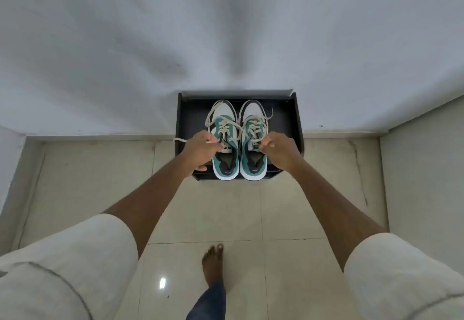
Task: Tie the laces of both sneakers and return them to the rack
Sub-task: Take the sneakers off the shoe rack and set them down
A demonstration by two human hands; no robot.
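Note:
Two teal, white and black sneakers stand side by side on top of a black rack (pixel 292 128), toes toward the wall. The left sneaker (pixel 224 166) and the right sneaker (pixel 253 166) both have loose cream laces (pixel 213 115) sprawled over them. My left hand (pixel 198 151) is closed at the tongue of the left sneaker, with a lace end trailing out to its left. At the tongue of the right sneaker, my right hand (pixel 280 151) is closed on the shoe or its lace.
The rack stands against a pale wall (pixel 226 30) in a narrow alcove, with side walls close on both sides. Beige floor tiles (pixel 276 214) lie in front. My bare foot (pixel 213 262) is planted on the tiles below the rack.

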